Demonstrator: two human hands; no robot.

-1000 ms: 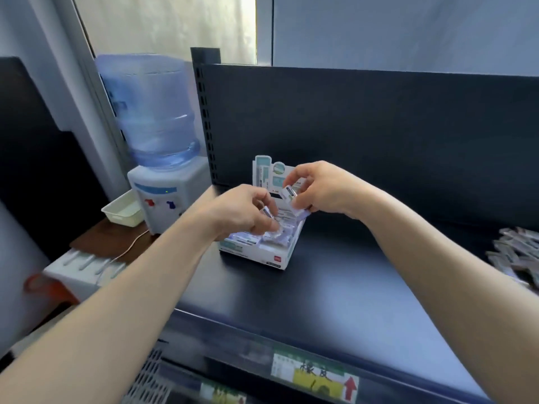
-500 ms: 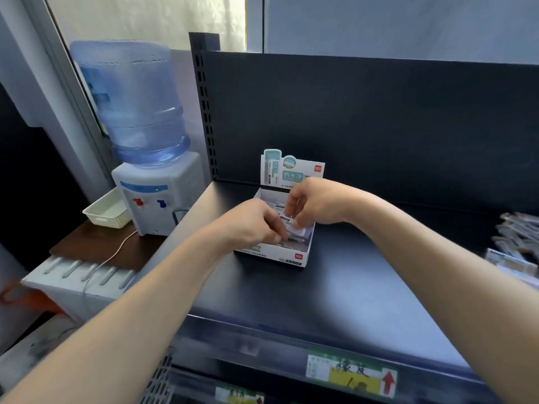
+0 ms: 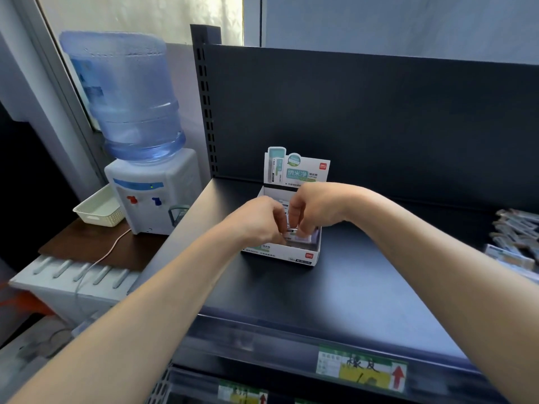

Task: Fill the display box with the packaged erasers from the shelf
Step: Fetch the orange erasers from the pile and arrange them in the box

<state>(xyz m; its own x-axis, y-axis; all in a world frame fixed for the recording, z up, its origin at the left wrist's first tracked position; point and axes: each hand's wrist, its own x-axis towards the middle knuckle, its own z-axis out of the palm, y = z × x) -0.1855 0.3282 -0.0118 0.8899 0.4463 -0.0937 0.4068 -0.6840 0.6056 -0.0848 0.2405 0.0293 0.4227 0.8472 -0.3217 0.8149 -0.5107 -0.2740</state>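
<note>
A white display box [image 3: 303,256] with a printed upright back card [image 3: 296,169] stands on the dark shelf [image 3: 364,275], near its back left. Both my hands are over the open box. My left hand [image 3: 258,220] and my right hand [image 3: 312,207] pinch packaged erasers [image 3: 290,228] between their fingertips, low inside the box. More wrapped erasers [image 3: 304,237] lie in the box under my fingers, partly hidden. A loose pile of packaged erasers [image 3: 514,240] lies on the shelf at the far right edge.
The shelf's dark back panel [image 3: 379,126] rises right behind the box. A water dispenser [image 3: 145,182] with a blue bottle and a white basket [image 3: 97,208] stand on a side table to the left. Price labels [image 3: 360,367] line the shelf's front edge.
Both hands have lowered the erasers from above the box down into it. The view has shifted, so the box sits further right and the pile at right shows less.
</note>
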